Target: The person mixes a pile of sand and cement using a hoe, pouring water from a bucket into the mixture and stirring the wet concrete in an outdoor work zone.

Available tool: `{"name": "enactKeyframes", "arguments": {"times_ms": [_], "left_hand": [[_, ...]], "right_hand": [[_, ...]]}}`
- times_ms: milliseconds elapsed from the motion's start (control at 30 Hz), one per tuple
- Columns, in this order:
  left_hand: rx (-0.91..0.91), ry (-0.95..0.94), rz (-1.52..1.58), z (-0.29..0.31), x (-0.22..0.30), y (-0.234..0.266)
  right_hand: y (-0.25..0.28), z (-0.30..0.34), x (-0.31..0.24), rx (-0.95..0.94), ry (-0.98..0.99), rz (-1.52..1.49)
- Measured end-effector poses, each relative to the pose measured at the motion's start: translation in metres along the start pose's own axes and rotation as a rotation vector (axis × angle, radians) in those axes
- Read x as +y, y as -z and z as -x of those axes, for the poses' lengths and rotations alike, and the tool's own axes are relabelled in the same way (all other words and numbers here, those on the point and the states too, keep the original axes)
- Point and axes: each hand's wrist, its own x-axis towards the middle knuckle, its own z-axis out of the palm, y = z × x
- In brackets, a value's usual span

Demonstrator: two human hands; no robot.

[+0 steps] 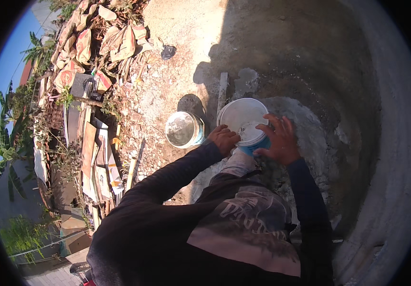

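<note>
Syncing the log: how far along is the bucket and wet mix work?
Done: a grey wet mix patch already lies spread on the ground, and a second bucket stands apart to the left. In hand: the left hand and right hand both grip the rim of the white bucket, held over the patch edge. Left: whether that bucket holds anything more, I cannot tell.

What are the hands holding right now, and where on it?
Both hands grip the white bucket at its rim: left hand on the near-left edge, right hand on the right edge.
</note>
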Motion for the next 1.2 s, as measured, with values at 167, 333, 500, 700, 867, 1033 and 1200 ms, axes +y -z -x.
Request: {"name": "enactKeyframes", "arguments": {"times_ms": [167,333,500,700,867,1033,1200], "left_hand": [[-0.005,0.482,-0.032,0.099,-0.184,-0.056],[-0.333,0.764,-0.354,0.155,-0.325,-0.125],[-0.417,0.569,0.453,-0.061,-0.235,-0.205],[-1.114,0.758,1.035,-0.255,-0.036,-0.307],[-1.057,1.017,0.9,-0.142,-0.003,-0.369],[-0.867,0.6,0.296,-0.063,0.004,-0.377],[-0.762,0.391,0.616,-0.13,0.013,-0.447]], "right_hand": [[-0.133,0.031,0.042,0.014,-0.657,-0.258],[-0.235,0.137,0.109,-0.104,-1.276,-0.358],[-0.237,0.129,0.208,0.141,-2.039,-1.097],[-0.395,0.14,0.335,0.348,-1.933,-1.52],[-0.486,0.18,0.315,0.697,-1.816,-1.873],[-0.438,0.171,0.259,1.022,-1.876,-1.776],[-0.295,0.196,0.288,1.429,-1.625,-1.333]]}}
